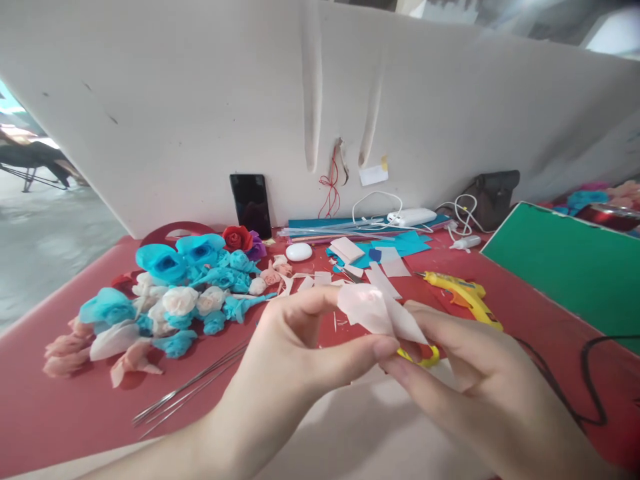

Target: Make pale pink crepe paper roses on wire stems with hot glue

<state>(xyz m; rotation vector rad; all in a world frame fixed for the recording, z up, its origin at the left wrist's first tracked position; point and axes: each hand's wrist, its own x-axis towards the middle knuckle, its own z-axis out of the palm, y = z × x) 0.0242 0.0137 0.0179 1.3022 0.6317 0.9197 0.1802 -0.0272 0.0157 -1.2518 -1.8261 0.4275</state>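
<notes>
Upward, pale paper juts from the pinching grip of left hand and right hand.

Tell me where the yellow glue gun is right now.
In the head view, the yellow glue gun lies right of centre on the red tabletop, just beyond the right hand and left of the green board.

**Occluded, cropped, blurred**

Can't see some fingers of the right hand behind the pale petals. Can't identify the yellow loop, partly covered. Lose the pale sheet and left forearm at the bottom edge. Lose the green board and black cable at right edge. Can't make out any writing on wall note, too small. Can't make out person far left, blurred, cropped.
</notes>
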